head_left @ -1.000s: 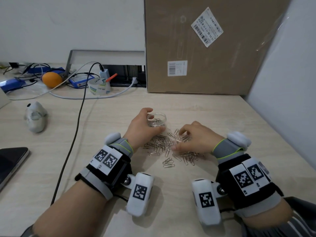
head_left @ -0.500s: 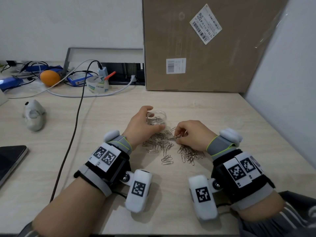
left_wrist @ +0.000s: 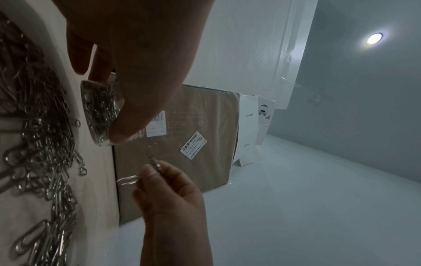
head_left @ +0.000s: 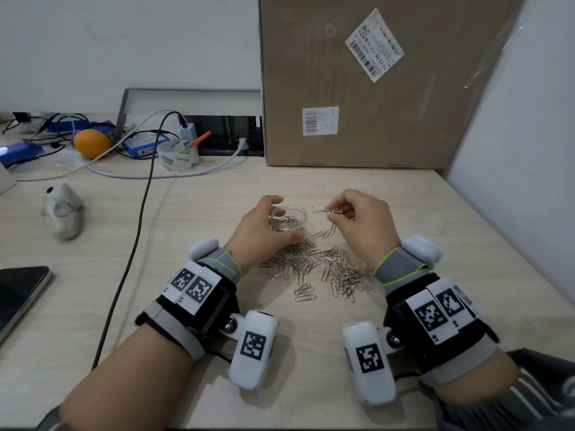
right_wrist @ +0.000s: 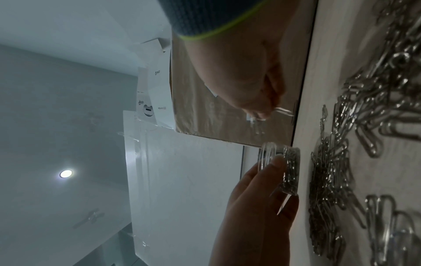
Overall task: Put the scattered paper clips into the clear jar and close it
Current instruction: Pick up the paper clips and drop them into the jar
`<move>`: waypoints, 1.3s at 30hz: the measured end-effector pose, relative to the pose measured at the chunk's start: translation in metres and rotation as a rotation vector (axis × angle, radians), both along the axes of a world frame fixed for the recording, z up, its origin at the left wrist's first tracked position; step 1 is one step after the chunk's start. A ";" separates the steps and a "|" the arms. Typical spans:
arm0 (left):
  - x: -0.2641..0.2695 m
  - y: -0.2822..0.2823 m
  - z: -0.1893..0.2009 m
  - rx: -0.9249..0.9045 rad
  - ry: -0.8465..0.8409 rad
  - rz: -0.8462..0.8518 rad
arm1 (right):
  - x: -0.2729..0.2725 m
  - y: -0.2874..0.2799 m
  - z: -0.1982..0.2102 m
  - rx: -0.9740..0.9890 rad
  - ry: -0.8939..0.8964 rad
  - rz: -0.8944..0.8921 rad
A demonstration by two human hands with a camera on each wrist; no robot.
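Note:
A small clear jar [head_left: 289,220] stands open on the wooden table with some clips inside. My left hand [head_left: 270,219] curls round it from the left, thumb on its near side. My right hand [head_left: 335,213] hovers just right of the jar's rim and pinches a few paper clips [head_left: 325,209] that point toward the jar. A loose pile of paper clips [head_left: 314,265] lies on the table just in front of both hands. The left wrist view shows the jar [left_wrist: 100,111] and the pinched clips [left_wrist: 128,180]. The right wrist view shows the jar [right_wrist: 281,169] beside the pile [right_wrist: 364,126].
A large cardboard box [head_left: 382,82] stands against the wall behind the jar, and a pale panel [head_left: 516,150] closes the right side. A black cable [head_left: 137,237] crosses the table on the left, past a grey lump [head_left: 62,213]. A tape roll [head_left: 179,155] and a phone [head_left: 18,293] lie left.
My right hand has lifted off the pile with a few clips pinched and moved up and left to the jar's rim. The left hand keeps its hold on the jar.

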State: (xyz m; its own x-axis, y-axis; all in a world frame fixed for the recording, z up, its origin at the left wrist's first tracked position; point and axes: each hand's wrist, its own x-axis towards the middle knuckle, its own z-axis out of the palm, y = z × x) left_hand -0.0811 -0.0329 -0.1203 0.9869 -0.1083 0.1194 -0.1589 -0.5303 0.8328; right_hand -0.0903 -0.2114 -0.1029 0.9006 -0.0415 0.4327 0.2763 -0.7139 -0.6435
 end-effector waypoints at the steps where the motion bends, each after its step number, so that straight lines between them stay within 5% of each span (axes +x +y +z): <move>1: -0.001 -0.001 0.000 0.001 0.005 -0.019 | 0.000 0.000 0.001 0.050 -0.037 0.005; 7: -0.007 -0.008 0.001 0.010 0.037 -0.167 | -0.007 0.010 0.006 0.242 -0.158 0.124; 13: -0.008 -0.009 0.000 -0.007 0.024 -0.175 | -0.007 0.013 -0.002 0.090 -0.017 0.236; 20: -0.003 -0.004 0.001 -0.011 -0.029 -0.021 | -0.004 0.004 0.001 0.106 -0.084 0.060; 25: 0.012 0.017 0.000 -0.047 -0.044 0.228 | 0.004 -0.020 -0.002 -0.122 0.252 -0.203; 34: 0.023 0.043 -0.002 0.105 0.153 0.309 | 0.008 -0.043 -0.005 -0.401 0.595 -0.222; 37: 0.021 0.041 0.001 0.228 0.045 0.340 | 0.006 -0.047 -0.005 -0.424 0.616 -0.227; 39: 0.017 0.037 0.009 0.149 -0.143 0.344 | 0.005 -0.045 -0.005 -0.383 0.636 -0.184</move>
